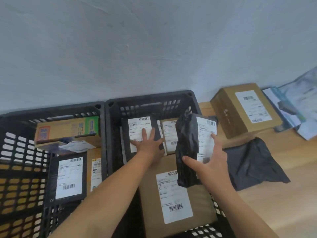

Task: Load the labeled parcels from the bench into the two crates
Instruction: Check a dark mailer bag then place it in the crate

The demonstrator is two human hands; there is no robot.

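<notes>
Left hand (147,145) presses flat, fingers spread, on a black parcel (137,129) in the right crate (151,99) — left crate (51,111), at nine o'clock, holds other parcels (68,177). At three o'clock my right hand (211,163) grips a bagged parcel (187,148) over a brown box (201,203).

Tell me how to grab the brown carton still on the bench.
Clasp the brown carton by its left and right sides, reaching in from the front. It lies flat, label up, and is probably too broad for a one-handed pinch, with the wall right behind it.
</notes>
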